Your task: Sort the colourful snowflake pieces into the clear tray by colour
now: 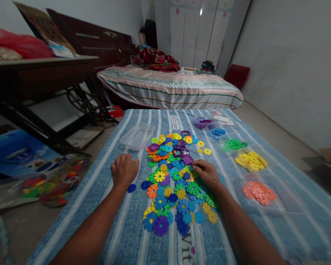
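A heap of plastic snowflake discs (159, 176) in many colours spreads down the middle of the cloth. My right hand (206, 172) is at the heap's right side, thumb and forefinger pinched at the edge of a purple square plastic piece (187, 159). Other purple notched pieces lie just beyond it. On the left, my left hand (124, 169) rests palm down on the cloth with nothing visible in it, its fingers lying forward and slightly bent. Two dark blue discs (131, 188) lie near that wrist. Past the left hand stands a clear plastic box (138, 136).
Along the right side, clear containers hold sorted pieces: orange discs (259, 192), yellow discs (250, 161), green discs (235, 144), blue discs (218, 131) and purple pieces (204, 123). White cards (223, 119) lie at the far right. A bed (171, 86) stands beyond the striped tablecloth (121, 228).
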A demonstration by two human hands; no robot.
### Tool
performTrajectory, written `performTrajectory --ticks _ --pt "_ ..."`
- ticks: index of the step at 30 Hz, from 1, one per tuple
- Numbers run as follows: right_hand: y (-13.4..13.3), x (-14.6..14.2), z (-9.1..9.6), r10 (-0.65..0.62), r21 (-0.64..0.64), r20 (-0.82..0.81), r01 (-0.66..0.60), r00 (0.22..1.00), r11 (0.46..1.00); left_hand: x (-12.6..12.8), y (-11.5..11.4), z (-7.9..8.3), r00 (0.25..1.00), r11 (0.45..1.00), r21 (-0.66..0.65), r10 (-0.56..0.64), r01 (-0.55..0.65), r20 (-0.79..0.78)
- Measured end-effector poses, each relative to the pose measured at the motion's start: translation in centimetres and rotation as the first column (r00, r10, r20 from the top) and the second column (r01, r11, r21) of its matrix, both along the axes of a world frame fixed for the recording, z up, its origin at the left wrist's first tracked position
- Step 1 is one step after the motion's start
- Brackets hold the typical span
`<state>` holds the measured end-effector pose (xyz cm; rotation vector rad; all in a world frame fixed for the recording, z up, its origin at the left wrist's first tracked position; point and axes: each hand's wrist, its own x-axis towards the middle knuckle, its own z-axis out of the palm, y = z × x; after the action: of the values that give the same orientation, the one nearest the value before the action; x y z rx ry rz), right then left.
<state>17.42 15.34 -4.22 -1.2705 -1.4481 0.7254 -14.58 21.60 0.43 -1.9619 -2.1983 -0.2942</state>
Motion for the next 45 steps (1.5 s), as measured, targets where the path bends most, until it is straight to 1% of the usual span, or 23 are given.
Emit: performTrajectory --ticks 4,6,8,11,13,15,16,17,18,20,22,25,27,29,31,33,35,37,38,40,42,45 --pt "0.0 -0.2 0.2 -0.055 0.095 0.173 0.038 0.983 0.995 0.0 0.0 0.0 1.0 1.0 -0.009 0.005 -0.005 -0.006" --pt "0.3 -0.5 0.6 -0.085 0.144 0.3 0.043 0.95 0.989 -0.1 0.1 -0.1 1.0 1.0 -0.01 0.011 -0.011 -0.007" --pt "0.9 -0.8 1.2 -0.098 0.162 0.431 0.03 0.897 0.986 -0.2 0.2 -0.4 1.0 1.0 -0.009 0.016 -0.016 -0.003" --pt "1.9 -1.5 1.7 -0.078 0.113 0.61 0.011 0.789 0.993 -0.5 0.3 -0.8 1.0 1.0 0.011 0.019 -0.019 0.002" --pt "2.4 -2.1 1.8 -0.057 0.068 0.684 0.014 0.727 0.998 -0.6 0.3 -1.0 1.0 0.999 0.031 0.016 -0.016 -0.003" --pt "2.7 -2.5 1.8 -0.05 0.05 0.715 0.02 0.697 0.999 -0.6 0.2 -1.0 1.0 0.999 0.039 0.012 -0.012 -0.011" --pt "2.7 -2.7 1.8 -0.05 0.05 0.713 0.02 0.699 0.999 -0.7 0.2 -1.0 1.0 0.999 0.039 0.01 -0.009 -0.015" --pt "2.7 -2.9 1.8 -0.052 0.053 0.696 0.021 0.716 0.998 -0.7 0.1 -0.9 1.0 0.999 0.036 0.009 -0.008 -0.017" --pt "2.7 -3.0 1.9 -0.055 0.049 0.658 0.03 0.751 0.998 -0.7 0.1 -0.9 1.0 0.999 0.034 0.008 -0.008 -0.019" --pt "2.6 -3.0 2.3 -0.069 0.021 0.54 0.069 0.839 0.997 -0.8 0.2 -0.8 1.0 0.999 0.034 0.007 -0.006 -0.023" --pt "2.7 -2.8 3.0 -0.097 -0.016 0.43 0.115 0.897 0.993 -0.9 0.2 -0.9 1.0 0.999 0.038 0.006 -0.005 -0.025" --pt "3.8 -2.2 4.1 -0.143 -0.065 0.304 0.17 0.942 0.983 -1.1 0.3 -1.1 1.0 0.999 0.046 0.005 -0.004 -0.028" --pt "5.3 -1.5 5.0 -0.182 -0.119 0.192 0.207 0.964 0.971 -1.2 0.3 -1.2 0.999 0.999 0.044 0.003 -0.001 -0.033" --pt "7.7 -0.6 6.2 -0.24 -0.191 0.074 0.25 0.968 0.949 -1.3 0.3 -1.2 0.999 0.999 0.039 0.009 -0.008 -0.039" --pt "10.5 0.5 7.8 -0.314 -0.274 -0.053 0.289 0.948 0.917 -1.3 0.3 -1.1 0.999 0.999 0.034 0.016 -0.015 -0.047" --pt "13.4 1.7 9.8 -0.396 -0.325 -0.177 0.326 0.901 0.888 -1.3 0.2 -1.0 0.999 1.0 0.026 0.017 -0.016 -0.051" --pt "15.6 2.8 11.5 -0.448 -0.352 -0.277 0.345 0.85 0.87 -1.3 0.2 -1.0 0.999 1.0 0.021 0.013 -0.012 -0.053" --pt "16.7 3.2 12.2 -0.472 -0.376 -0.337 0.342 0.815 0.861 -1.3 0.2 -1.0 0.998 1.0 0.029 0.011 -0.01 -0.054" --pt "16.7 3.2 12.0 -0.474 -0.392 -0.353 0.332 0.807 0.858 -1.3 0.2 -1.0 0.999 0.999 0.035 0.01 -0.008 -0.053" --pt "16.0 2.4 10.8 -0.46 -0.42 -0.358 0.3 0.812 0.857 -1.4 0.2 -1.1 0.999 0.999 0.046 0.006 -0.004 -0.046" --pt "14.6 1.2 8.8 -0.426 -0.426 -0.342 0.266 0.838 0.865 -1.4 0.3 -1.3 0.999 0.998 0.057 0.004 -0.002 -0.035" --pt "12.2 -0.5 6.0 -0.346 -0.39 -0.306 0.215 0.887 0.895 -1.3 0.2 -1.4 1.0 0.998 0.07 0.004 -0.003 -0.018"
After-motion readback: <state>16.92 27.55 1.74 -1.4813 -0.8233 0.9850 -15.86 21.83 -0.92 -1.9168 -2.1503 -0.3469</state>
